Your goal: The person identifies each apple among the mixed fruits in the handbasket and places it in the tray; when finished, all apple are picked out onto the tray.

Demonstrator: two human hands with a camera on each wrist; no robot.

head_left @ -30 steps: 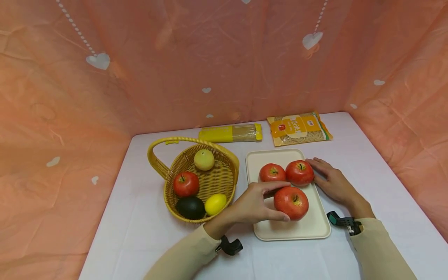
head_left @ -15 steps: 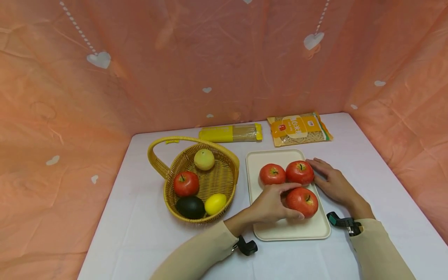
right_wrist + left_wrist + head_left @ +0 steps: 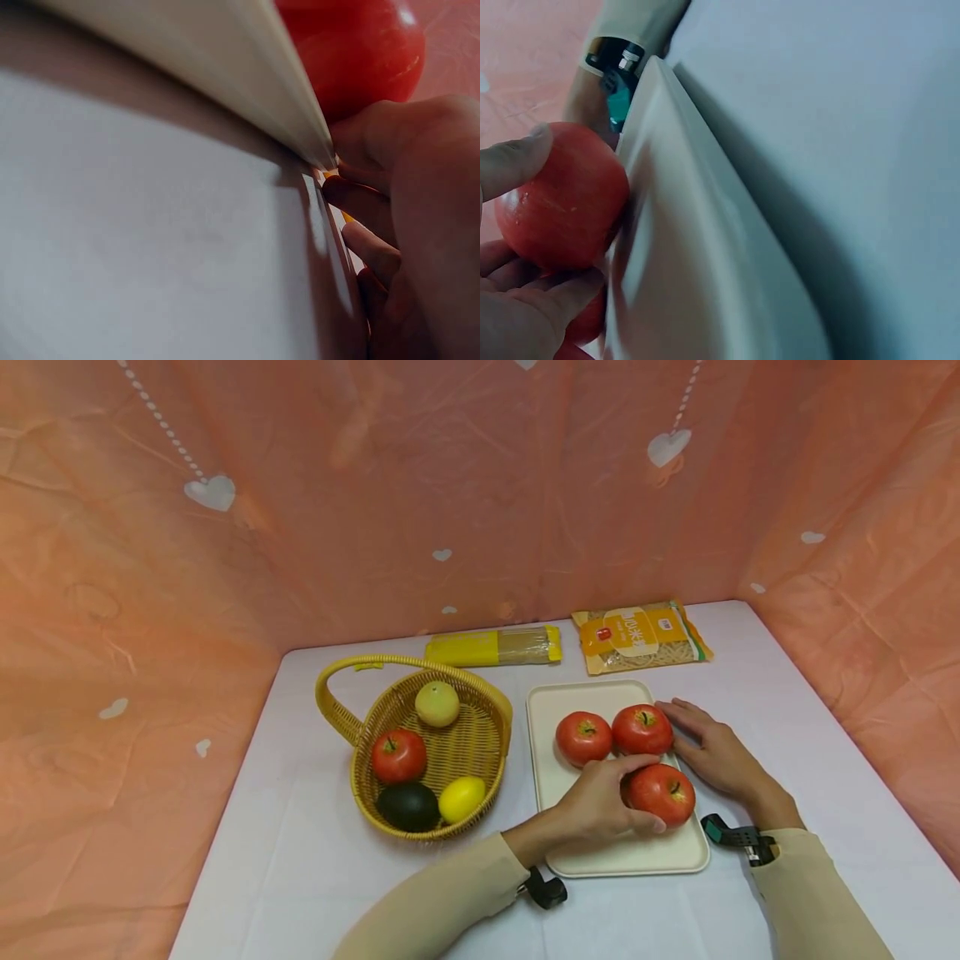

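Observation:
My left hand grips a red apple at the right side of the cream tray. In the left wrist view its thumb lies over the apple and its fingers are below. Two more red apples, one at the back left and one at the back right, sit side by side on the tray. My right hand rests at the tray's right edge with relaxed fingers. In the right wrist view the thumb of this hand lies at the tray rim, close to an apple.
Left of the tray stands a wicker basket with a tall handle. Inside are a red apple, a dark avocado-shaped fruit, a lemon and a pale round fruit. Behind lie a noodle pack and an orange food bag.
My left hand has moved to the right with the apple, over the tray to near its right edge. The right hand has stayed in place.

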